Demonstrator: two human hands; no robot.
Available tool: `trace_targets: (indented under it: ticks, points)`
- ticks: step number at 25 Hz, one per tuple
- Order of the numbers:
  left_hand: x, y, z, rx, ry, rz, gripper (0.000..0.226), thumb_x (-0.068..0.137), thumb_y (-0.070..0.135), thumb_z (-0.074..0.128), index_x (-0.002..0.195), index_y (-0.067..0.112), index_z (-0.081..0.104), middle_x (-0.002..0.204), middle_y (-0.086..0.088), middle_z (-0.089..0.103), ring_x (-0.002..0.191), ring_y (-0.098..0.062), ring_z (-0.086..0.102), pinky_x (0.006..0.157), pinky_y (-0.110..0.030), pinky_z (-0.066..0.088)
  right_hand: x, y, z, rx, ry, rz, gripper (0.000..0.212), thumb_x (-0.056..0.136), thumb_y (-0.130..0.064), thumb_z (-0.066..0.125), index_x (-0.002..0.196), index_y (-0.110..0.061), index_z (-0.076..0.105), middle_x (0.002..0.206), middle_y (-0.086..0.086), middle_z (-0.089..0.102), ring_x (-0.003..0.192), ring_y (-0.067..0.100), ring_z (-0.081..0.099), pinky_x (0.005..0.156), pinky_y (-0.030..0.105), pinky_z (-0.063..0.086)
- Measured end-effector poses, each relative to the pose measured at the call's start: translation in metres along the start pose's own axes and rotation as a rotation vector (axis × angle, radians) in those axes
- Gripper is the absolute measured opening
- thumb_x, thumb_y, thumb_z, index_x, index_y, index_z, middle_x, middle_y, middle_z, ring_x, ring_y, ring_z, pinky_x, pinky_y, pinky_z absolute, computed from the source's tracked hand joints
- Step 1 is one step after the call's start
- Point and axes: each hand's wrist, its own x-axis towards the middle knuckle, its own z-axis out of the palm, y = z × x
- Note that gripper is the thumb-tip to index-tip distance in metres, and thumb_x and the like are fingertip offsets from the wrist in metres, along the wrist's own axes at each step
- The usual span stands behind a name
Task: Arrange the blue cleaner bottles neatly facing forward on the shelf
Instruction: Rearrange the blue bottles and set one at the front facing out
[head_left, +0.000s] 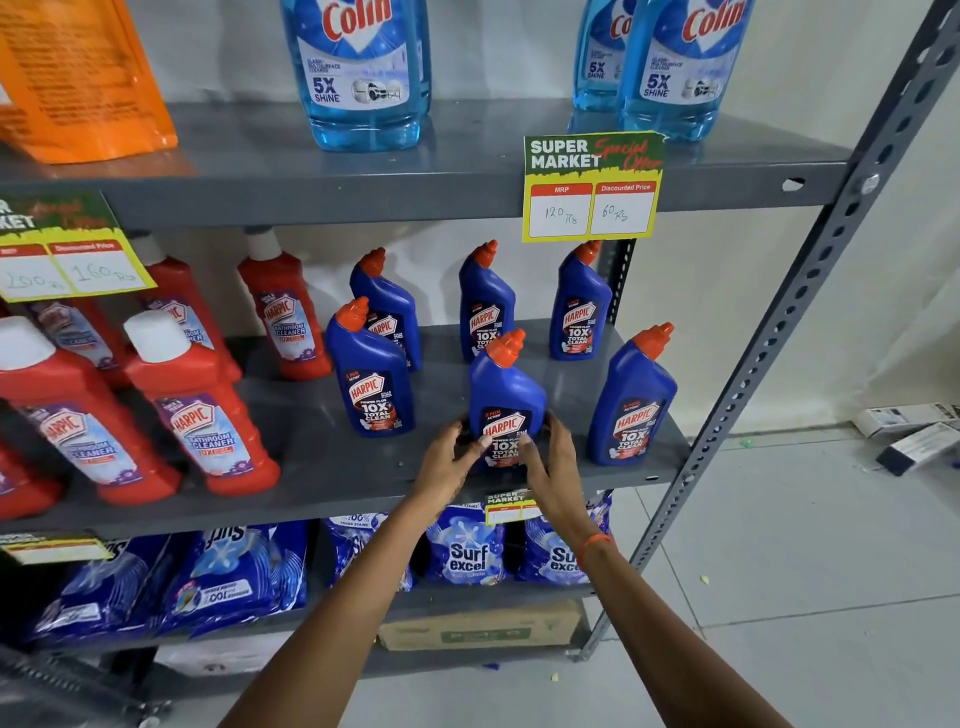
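Blue cleaner bottle (506, 400) sits front-center on the middle shelf (332, 467), both sets of fingers wrapped low around its base, left hand (449, 470) and right hand (550, 462), probably so the label can be turned forward like its neighbors.

head cam | faces forward-down | close to shelf (322, 467)

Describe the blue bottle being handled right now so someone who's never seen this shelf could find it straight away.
Look at the middle grey shelf, below the yellow price tag. Six blue Harpic bottles with orange caps stand at its right end, three behind and three in front. It is the front middle bottle, the only one with the left hand and right hand cupping its base.
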Motion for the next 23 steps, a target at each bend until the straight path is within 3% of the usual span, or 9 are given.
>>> trace_targets:
  ticks: [2,4,6,8,11,14,18,20,23]
  points:
    - [-0.004,0.006,-0.001,0.031,0.072,0.054,0.058,0.09,0.031,0.055,0.14,0.014,0.031,0.146,-0.01,0.039,0.134,-0.022,0.037,0.108,-0.038,0.035,-0.004,-0.02,0.008,-0.02,0.247,-0.082,0.051,0.096,-0.033,0.041,0.142,-0.017,0.026,0.146,0.009,0.034,0.136,0.02,0.031,0.113,0.039,0.031]
    - [-0.01,0.019,-0.004,0.085,0.219,0.195,0.063,0.09,0.027,0.054,0.143,0.013,0.024,0.151,-0.008,0.03,0.138,-0.016,0.028,0.11,-0.027,0.027,-0.002,-0.048,0.014,-0.012,0.409,-0.237,0.05,0.096,-0.033,0.039,0.143,-0.019,0.025,0.148,0.008,0.03,0.14,0.015,0.025,0.113,0.03,0.027]
    - [-0.014,0.034,-0.013,0.139,0.385,0.368,0.062,0.09,0.023,0.054,0.143,0.011,0.024,0.151,-0.01,0.031,0.138,-0.015,0.027,0.109,-0.02,0.024,0.003,-0.076,0.024,-0.017,0.434,-0.425,0.048,0.096,-0.028,0.04,0.141,-0.015,0.028,0.147,0.01,0.03,0.14,0.012,0.024,0.114,0.022,0.025]
    - [-0.013,0.044,-0.026,0.139,0.485,0.475,0.061,0.091,0.028,0.052,0.142,0.01,0.025,0.15,-0.013,0.033,0.139,-0.02,0.03,0.114,-0.031,0.028,0.006,-0.097,0.038,-0.042,0.413,-0.582,0.045,0.095,-0.018,0.043,0.138,-0.009,0.032,0.144,0.014,0.034,0.138,0.01,0.025,0.114,0.02,0.025]
    - [-0.012,0.044,-0.05,0.053,0.562,0.458,0.066,0.089,0.046,0.039,0.144,0.017,0.018,0.152,-0.012,0.028,0.14,-0.021,0.027,0.115,-0.047,0.028,0.008,-0.114,0.066,-0.049,0.306,-0.669,0.043,0.094,-0.011,0.042,0.136,-0.003,0.035,0.14,0.021,0.04,0.136,0.011,0.028,0.114,0.016,0.02]
    - [-0.009,0.028,-0.073,0.103,0.631,0.377,0.066,0.089,0.045,0.034,0.144,0.013,0.016,0.152,-0.016,0.026,0.141,-0.027,0.023,0.115,-0.052,0.024,0.011,-0.117,0.092,-0.023,0.218,-0.637,0.044,0.093,-0.012,0.04,0.137,-0.005,0.036,0.139,0.021,0.04,0.132,0.011,0.032,0.112,0.01,0.02]
    - [0.006,-0.006,-0.102,0.282,0.672,0.292,0.063,0.091,0.009,0.05,0.143,0.001,0.014,0.152,-0.022,0.021,0.142,-0.028,0.018,0.117,-0.05,0.018,0.021,-0.106,0.127,0.016,0.097,-0.527,0.05,0.091,-0.007,0.042,0.14,-0.009,0.031,0.143,0.017,0.035,0.135,0.013,0.03,0.111,0.011,0.021]
    - [0.013,-0.019,-0.112,0.191,0.596,0.175,0.063,0.092,0.008,0.05,0.142,0.0,0.013,0.152,-0.022,0.022,0.14,-0.031,0.023,0.116,-0.048,0.022,0.031,-0.091,0.142,0.008,0.032,-0.338,0.05,0.094,-0.012,0.043,0.142,-0.011,0.027,0.146,0.015,0.033,0.137,0.016,0.029,0.111,0.02,0.024]
    - [0.021,-0.034,-0.117,0.109,0.428,0.074,0.054,0.096,0.016,0.044,0.143,0.007,0.02,0.146,-0.016,0.039,0.129,-0.029,0.043,0.107,-0.04,0.036,0.045,-0.068,0.155,0.056,-0.181,-0.034,0.047,0.099,-0.035,0.033,0.142,-0.015,0.028,0.146,0.013,0.039,0.135,0.026,0.037,0.113,0.04,0.032]
